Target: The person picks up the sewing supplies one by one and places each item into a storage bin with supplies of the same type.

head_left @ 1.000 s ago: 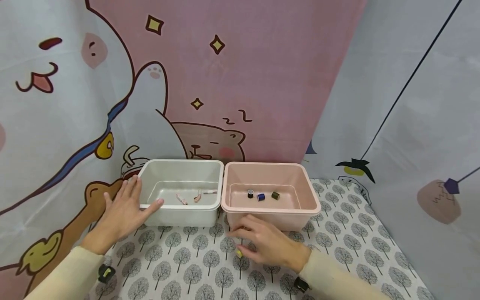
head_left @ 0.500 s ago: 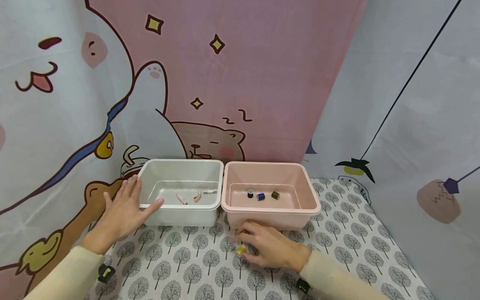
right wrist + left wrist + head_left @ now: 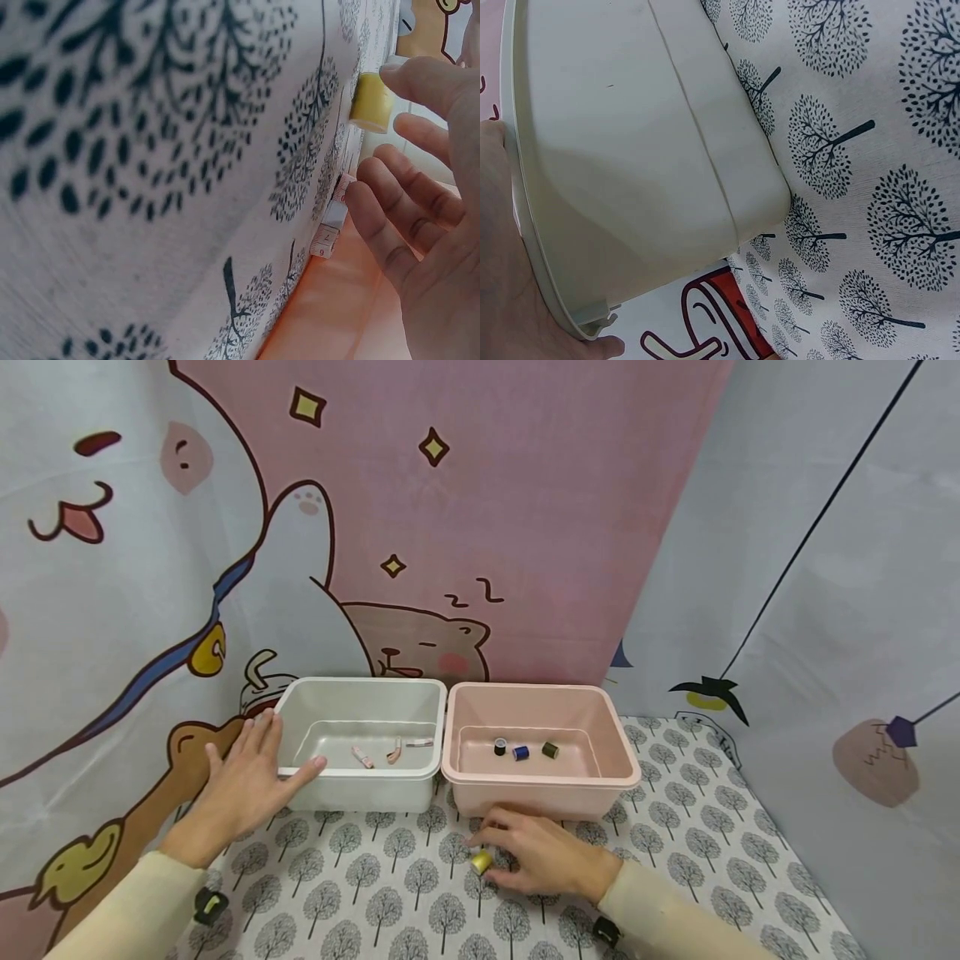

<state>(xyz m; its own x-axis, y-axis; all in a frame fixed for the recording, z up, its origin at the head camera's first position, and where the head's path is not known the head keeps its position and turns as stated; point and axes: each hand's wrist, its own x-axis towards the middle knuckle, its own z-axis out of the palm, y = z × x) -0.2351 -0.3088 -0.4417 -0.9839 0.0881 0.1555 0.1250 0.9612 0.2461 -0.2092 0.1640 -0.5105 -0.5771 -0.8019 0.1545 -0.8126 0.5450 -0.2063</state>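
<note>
A yellow thread spool [image 3: 481, 862] lies on the cloth in front of the pink bin. My right hand [image 3: 536, 853] is low over the cloth beside it, fingers loosely bent. In the right wrist view the thumb tip overlaps the top of the spool [image 3: 371, 103], and the index fingertip is just beside it. Near the other fingers lies a folded piece of measuring tape [image 3: 326, 234], which the hand hides from the head view. My left hand [image 3: 243, 777] rests at the front left corner of the white bin [image 3: 360, 793], fingers straight along its side, thumb over the rim.
Inside the white bin are several short tape strips [image 3: 363, 757]. The pink bin [image 3: 540, 793] stands right next to it, holding a black spool [image 3: 500, 747], a blue spool [image 3: 521, 753] and a green spool [image 3: 551, 750]. Printed curtains [image 3: 540, 527] rise behind the bins.
The yellow spool, mostly hidden by my right hand at first, now shows plainly on the cloth. My right hand has shifted slightly back from the pink bin. The left hand keeps its place.
</note>
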